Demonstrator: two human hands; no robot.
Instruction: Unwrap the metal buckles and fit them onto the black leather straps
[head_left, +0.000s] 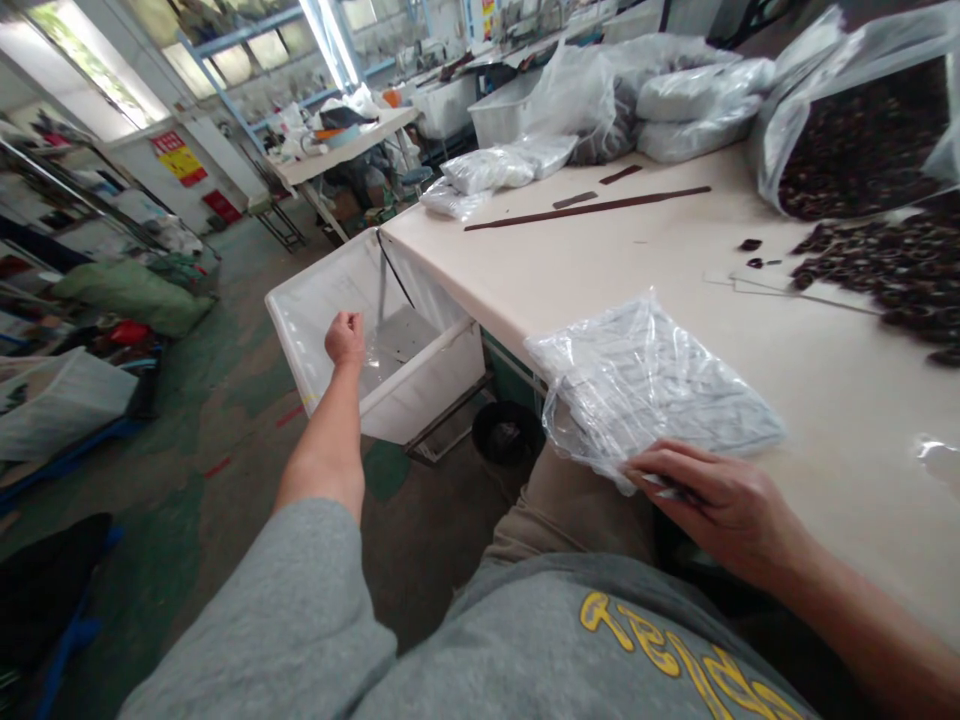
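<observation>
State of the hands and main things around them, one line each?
Left hand: fist, at the white bin; grip contents unclear.
Right hand: closed on the clear packet at its edge.
Clear packet: filled, partly over the table edge.
White bin: open-topped.
Big bag: open, dark pieces inside.
Loose dark pieces: heaped.
Long dark strip: laid flat.

At 3 o'clock from the middle of your view, a clear plastic bag [660,370] lies flat near the edge of the tabletop [570,250], wrinkled and shiny over pale, greyish-white contents. You pinch its edge at 7 o'clock; loose film bunches at 8 o'clock, and one corner points to 4 o'clock. At 9 o'clock, under your reach, an open white bin [427,385] stands beside the tabletop, small dark specks on its floor
</observation>
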